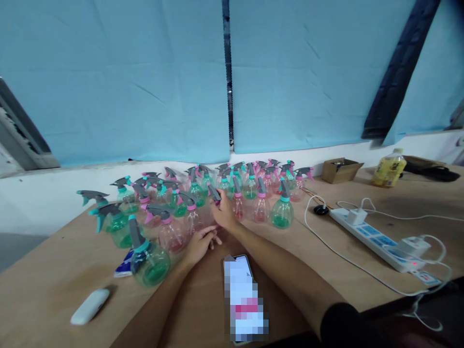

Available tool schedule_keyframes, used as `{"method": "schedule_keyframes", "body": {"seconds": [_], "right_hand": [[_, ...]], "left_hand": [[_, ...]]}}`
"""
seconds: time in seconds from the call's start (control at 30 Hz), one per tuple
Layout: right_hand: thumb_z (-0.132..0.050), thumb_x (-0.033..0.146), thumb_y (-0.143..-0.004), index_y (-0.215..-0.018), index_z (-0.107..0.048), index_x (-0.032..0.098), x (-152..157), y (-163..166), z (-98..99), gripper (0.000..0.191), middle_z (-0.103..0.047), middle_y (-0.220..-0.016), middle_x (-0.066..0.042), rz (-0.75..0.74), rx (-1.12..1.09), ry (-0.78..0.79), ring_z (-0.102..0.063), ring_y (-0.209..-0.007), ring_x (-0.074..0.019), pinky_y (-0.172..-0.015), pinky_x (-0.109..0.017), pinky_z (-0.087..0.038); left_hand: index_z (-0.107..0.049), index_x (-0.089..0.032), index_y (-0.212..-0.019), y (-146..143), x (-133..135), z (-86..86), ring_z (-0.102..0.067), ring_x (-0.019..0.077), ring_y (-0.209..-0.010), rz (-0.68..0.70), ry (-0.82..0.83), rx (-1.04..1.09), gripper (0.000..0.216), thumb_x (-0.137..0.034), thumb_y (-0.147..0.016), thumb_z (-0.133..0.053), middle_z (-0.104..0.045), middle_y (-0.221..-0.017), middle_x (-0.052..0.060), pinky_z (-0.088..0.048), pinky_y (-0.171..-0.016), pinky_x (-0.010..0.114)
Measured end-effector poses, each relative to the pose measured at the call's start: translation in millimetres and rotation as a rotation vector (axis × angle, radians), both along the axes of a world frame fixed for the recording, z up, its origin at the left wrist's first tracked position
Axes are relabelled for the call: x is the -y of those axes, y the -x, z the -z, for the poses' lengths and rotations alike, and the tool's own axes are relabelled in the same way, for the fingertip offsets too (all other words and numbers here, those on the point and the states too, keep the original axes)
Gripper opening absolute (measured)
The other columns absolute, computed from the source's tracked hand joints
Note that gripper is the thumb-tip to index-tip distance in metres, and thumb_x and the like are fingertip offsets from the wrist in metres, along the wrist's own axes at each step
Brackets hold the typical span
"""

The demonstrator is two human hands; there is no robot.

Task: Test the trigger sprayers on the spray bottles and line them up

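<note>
Blue fabric sheets hang behind a brown wooden table (54, 290), seen from the head camera. A crowd of clear plastic spray bottles (250, 188) with grey triggers and pink or teal collars stands toward the far edge. Some are tinted green and some pink, and whether any holds liquid cannot be told.

The right hand (223, 212) reaches into the crowd, its fingers closed around a grey spray trigger head (213, 193). The hand hides whatever bottle sits beneath it. The left hand (199, 244) rests on the table just behind, fingers loosely spread and gripping nothing, close beside a pink-tinted spray bottle (174, 237). A larger green-tinted spray bottle (148, 261) stands nearer the front, left of both forearms.

A phone (242, 295) lies between the forearms, and a white oblong device (89, 306) lies at the left. On the right are a white power strip (377, 239) with plugged chargers, an open cardboard box (340, 169) whose contents are too dark to make out, and a plastic drink bottle (389, 168) holding yellow liquid.
</note>
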State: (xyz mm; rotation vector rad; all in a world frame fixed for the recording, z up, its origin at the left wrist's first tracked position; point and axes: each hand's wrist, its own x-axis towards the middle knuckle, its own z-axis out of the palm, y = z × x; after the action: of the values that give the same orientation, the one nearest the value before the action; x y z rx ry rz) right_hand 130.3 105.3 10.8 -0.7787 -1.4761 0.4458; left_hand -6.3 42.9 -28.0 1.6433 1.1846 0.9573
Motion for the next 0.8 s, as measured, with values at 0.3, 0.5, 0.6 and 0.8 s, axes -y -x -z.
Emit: {"method": "schedule_keyframes", "body": {"seconds": [0.3, 0.5, 0.6, 0.8], "right_hand": [[-0.062, 0.033, -0.085, -0.137, -0.034, 0.017, 7, 5, -2.3, 0.062, -0.049, -0.133, -0.016, 0.005, 0.0, -0.049, -0.05, -0.123, -0.0233, -0.107, -0.041, -0.04], [-0.052, 0.028, -0.09, -0.139, -0.031, 0.019, 22, -18, -35.4, 0.054, -0.042, -0.141, -0.016, 0.182, 0.043, -0.228, -0.037, -0.137, -0.0243, -0.115, -0.047, -0.03], [-0.052, 0.022, -0.086, -0.141, -0.03, 0.018, 15, -37, -47.5, 0.059, -0.037, -0.146, -0.017, 0.331, 0.091, -0.26, -0.027, -0.143, -0.0275, -0.117, -0.052, -0.024], [-0.055, 0.02, -0.079, -0.144, -0.027, 0.016, -9, -65, -30.9, 0.071, -0.048, -0.138, -0.019, 0.397, 0.137, -0.01, -0.05, -0.126, -0.0304, -0.106, -0.048, -0.04]], "left_hand": [[-0.061, -0.01, -0.123, 1, -5, 4.0, -0.05, 0.011, -0.05, 0.053, -0.02, 0.019, 0.048, -0.039, -0.086, -0.054, -0.073, -0.073, 0.004, -0.04, -0.057, 0.025], [-0.058, -0.009, -0.129, 1, -4, 2.7, -0.051, 0.0109, -0.052, 0.065, 0.008, 0.026, 0.056, -0.044, -0.086, -0.056, -0.073, -0.075, 0.005, -0.04, -0.057, 0.025], [-0.055, -0.009, -0.134, 0, -3, 0.9, -0.052, 0.0111, -0.053, 0.053, 0.017, 0.019, 0.058, -0.042, -0.086, -0.056, -0.074, -0.077, 0.005, -0.041, -0.059, 0.025], [-0.05, -0.011, -0.14, -3, -1, -4.0, -0.051, 0.0114, -0.054, 0.06, 0.021, 0.019, 0.061, -0.041, -0.087, -0.054, -0.074, -0.076, 0.005, -0.041, -0.059, 0.025]]}}
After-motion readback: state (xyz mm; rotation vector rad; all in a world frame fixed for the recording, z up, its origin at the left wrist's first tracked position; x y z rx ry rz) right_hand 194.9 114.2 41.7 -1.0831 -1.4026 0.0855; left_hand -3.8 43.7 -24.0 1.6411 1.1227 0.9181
